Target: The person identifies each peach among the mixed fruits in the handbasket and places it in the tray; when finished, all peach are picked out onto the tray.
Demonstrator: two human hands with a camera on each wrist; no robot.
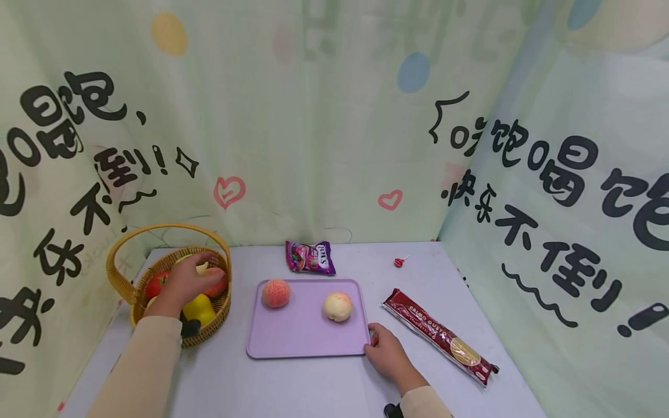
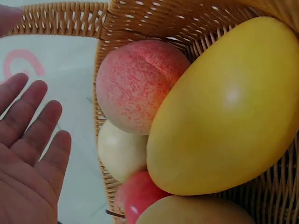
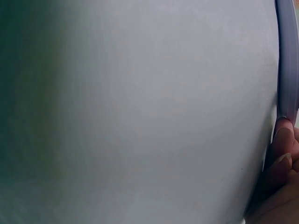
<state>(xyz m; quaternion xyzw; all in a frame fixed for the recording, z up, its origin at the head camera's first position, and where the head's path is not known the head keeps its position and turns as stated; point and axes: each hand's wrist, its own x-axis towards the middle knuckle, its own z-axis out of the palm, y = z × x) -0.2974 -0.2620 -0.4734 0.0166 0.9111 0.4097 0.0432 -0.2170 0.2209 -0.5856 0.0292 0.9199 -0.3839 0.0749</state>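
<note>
While the pale table [image 1: 303, 389] supports the items below, positions are read on a clock face centred on the lilac tray [image 1: 308, 337] in the head view. Wicker basket [image 1: 222, 316]: upright between 9 and 10 o'clock, handle arched over it, fruit inside. Tray: flat, long axis 9 to 3 o'clock. Long red packet [image 1: 439, 337]: near 3 o'clock, apart from the tray, long axis 10 to 4 o'clock.

Left hand [image 1: 185, 281]: over the basket's opening, back of the hand uppermost, forearm pointing towards 1 o'clock. The left wrist view shows 4 fingers [image 2: 42, 126] straight and slightly apart; whether they touch any fruit cannot be told. Right hand [image 1: 385, 351]: low at the tray's 4 o'clock corner, forearm pointing towards 11 o'clock, fingers curled and clamped on the rim.

Purple snack bag [image 1: 310, 258]: at 12 o'clock beyond the tray, long axis roughly 9 to 3 o'clock. Yellow fruit [image 2: 229, 112]: inside the basket, long axis 7 to 1 o'clock in the left wrist view, a speckled peach [image 2: 140, 84] at its 10 o'clock. Resting on the tray: 2 round fruits, pink [image 1: 276, 293] at 10 o'clock and cream [image 1: 338, 306] at 2 o'clock. Red lollipop [image 1: 399, 262]: well apart at 2 o'clock, stick pointing to 2 o'clock.
</note>
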